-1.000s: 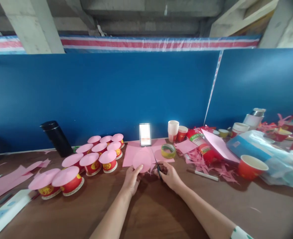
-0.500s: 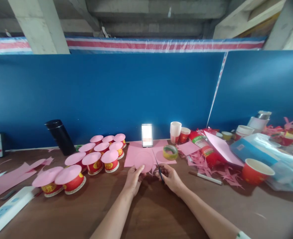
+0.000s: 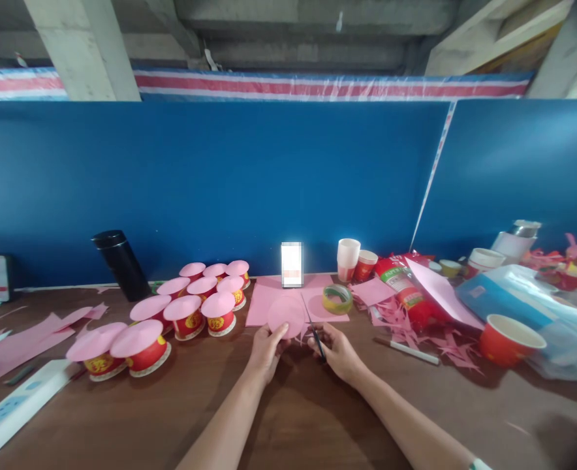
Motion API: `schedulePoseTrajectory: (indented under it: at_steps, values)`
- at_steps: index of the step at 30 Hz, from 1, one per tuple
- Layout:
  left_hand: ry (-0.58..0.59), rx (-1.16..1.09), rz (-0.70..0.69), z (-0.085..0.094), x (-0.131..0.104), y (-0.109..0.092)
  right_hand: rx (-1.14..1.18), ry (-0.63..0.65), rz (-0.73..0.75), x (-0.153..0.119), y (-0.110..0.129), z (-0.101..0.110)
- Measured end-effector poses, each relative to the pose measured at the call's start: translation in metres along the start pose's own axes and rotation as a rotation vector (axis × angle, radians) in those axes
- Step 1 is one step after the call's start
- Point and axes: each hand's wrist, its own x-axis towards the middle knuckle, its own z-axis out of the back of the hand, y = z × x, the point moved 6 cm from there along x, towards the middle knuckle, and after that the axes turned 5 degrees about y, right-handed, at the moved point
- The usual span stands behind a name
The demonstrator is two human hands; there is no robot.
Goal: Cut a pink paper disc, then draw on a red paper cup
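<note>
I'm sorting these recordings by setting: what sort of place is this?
Probably a makeshift craft workspace in a bare or unfinished building: a raw grey concrete pillar, a flat blue partition panel, and red-and-gold paper cups topped with pink paper discs.

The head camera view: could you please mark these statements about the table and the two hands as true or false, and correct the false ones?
1. The left hand holds a round pink paper. True.
2. The scissors are in the left hand. False: the right hand holds them.
3. The black bottle is to the left of the tape roll. True.
4. The white pen lies on top of the tape roll. False: it lies on the table.
5. The red cup beside the plastic bag has its open end up. True.
</note>
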Motion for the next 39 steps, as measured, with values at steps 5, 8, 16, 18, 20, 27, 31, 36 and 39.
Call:
schedulePoseTrajectory:
  at_steps: [5, 8, 16, 18, 20, 27, 31, 36, 39]
  values:
    - [0.015, 0.012, -0.011, -0.002, -0.001, -0.001, 0.043, 0.035, -0.067, -0.001, -0.002, -0.003]
    - [0.015, 0.017, -0.021, -0.002, -0.001, -0.002, 0.052, 0.045, -0.079, -0.001, 0.0, -0.003]
    - [0.015, 0.044, -0.008, -0.004, -0.002, -0.002, 0.077, 0.053, -0.078, 0.0, -0.007, -0.003]
    - [0.021, 0.044, -0.01, -0.005, -0.002, -0.002, 0.076, 0.06, -0.076, 0.0, -0.009, -0.003]
    - [0.031, 0.045, -0.015, -0.005, -0.002, -0.002, 0.078, 0.071, -0.066, 0.001, -0.01, -0.003]
    - [0.038, 0.047, -0.019, -0.005, -0.002, -0.002, 0.096, 0.059, -0.068, 0.001, -0.006, -0.004]
    - [0.05, 0.048, -0.019, -0.006, -0.002, -0.001, 0.085, 0.058, -0.085, -0.001, -0.003, -0.005]
    - [0.054, 0.047, -0.019, -0.004, 0.0, 0.001, 0.063, 0.062, -0.076, -0.001, 0.0, -0.005]
    - [0.048, 0.045, -0.016, -0.004, 0.001, 0.002, 0.058, 0.059, -0.07, -0.001, 0.001, -0.005]
